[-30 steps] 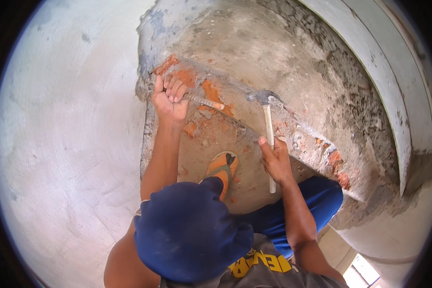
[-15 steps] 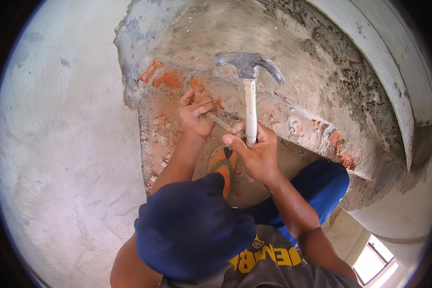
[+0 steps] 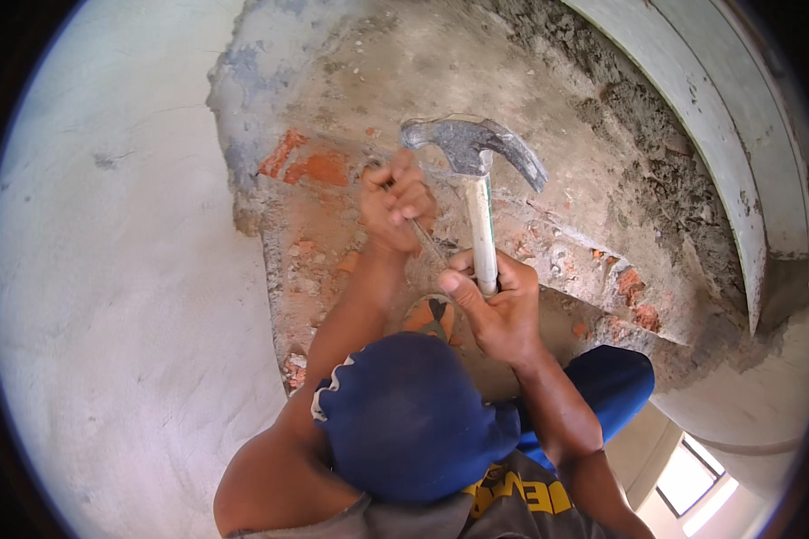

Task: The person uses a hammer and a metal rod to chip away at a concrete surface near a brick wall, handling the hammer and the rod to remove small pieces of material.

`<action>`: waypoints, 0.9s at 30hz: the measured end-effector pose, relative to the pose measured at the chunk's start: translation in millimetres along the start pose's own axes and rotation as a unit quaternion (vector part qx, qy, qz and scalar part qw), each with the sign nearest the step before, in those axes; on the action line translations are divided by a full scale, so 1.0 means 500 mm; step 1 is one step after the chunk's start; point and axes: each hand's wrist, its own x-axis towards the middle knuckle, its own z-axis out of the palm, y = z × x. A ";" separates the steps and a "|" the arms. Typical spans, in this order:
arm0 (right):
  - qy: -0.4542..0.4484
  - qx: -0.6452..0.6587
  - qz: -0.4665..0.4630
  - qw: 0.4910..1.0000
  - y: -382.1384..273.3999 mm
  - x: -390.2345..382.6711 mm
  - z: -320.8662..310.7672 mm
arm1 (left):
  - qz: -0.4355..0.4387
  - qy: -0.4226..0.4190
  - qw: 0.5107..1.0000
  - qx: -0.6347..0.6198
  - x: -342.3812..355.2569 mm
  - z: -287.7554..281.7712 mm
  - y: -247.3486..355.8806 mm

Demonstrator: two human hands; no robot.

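Observation:
My left hand (image 3: 397,205) is raised before the broken masonry, its fingers curled round a thin metal chisel (image 3: 428,243). The chisel slants down to the right, its lower end close to my right thumb; whether they touch I cannot tell. In my right hand (image 3: 505,314) is a claw hammer (image 3: 482,211), gripped low on its whitish handle. The hammer stands nearly upright, with its worn grey head at the top and the claw curving right. Behind both hands lies a chipped surface with exposed red brick (image 3: 319,168) and crumbled mortar.
Smooth pale plaster (image 3: 126,269) fills the left side, ending in a ragged edge. A curved pale band (image 3: 692,99) arcs along the upper right. Below my hands are an orange sandal (image 3: 429,317), a rounded blue cloth shape (image 3: 413,422) and a blue trouser leg (image 3: 611,382).
My left hand has shifted right, and the chisel slants more steeply. The right hand and hammer sit slightly lower and farther right. The blue cloth shape has moved right, covering more of the sandal.

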 end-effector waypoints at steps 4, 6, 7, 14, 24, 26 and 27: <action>0.030 -0.099 0.043 0.994 -0.001 0.019 -0.054 | 0.117 0.047 0.945 0.302 0.029 0.091 0.080; 0.043 -0.200 0.059 0.977 -0.005 0.034 -0.103 | 0.172 0.062 0.889 0.419 0.039 0.133 0.111; 0.052 -0.270 0.080 0.958 -0.015 0.042 -0.135 | 0.204 0.066 0.850 0.482 0.043 0.136 0.128; 0.023 -0.503 0.194 0.842 -0.047 0.129 -0.278 | 0.246 0.011 0.774 0.584 0.065 0.092 0.170; -0.061 -0.542 0.289 0.787 -0.099 0.232 -0.296 | 0.169 0.012 0.732 0.660 0.181 0.134 0.114; -0.075 -0.555 0.276 0.781 -0.097 0.236 -0.310 | 0.156 0.062 0.694 0.701 0.201 0.143 0.112; -0.097 -0.574 0.252 0.773 -0.102 0.241 -0.317 | 0.163 0.042 0.709 0.685 0.211 0.150 0.110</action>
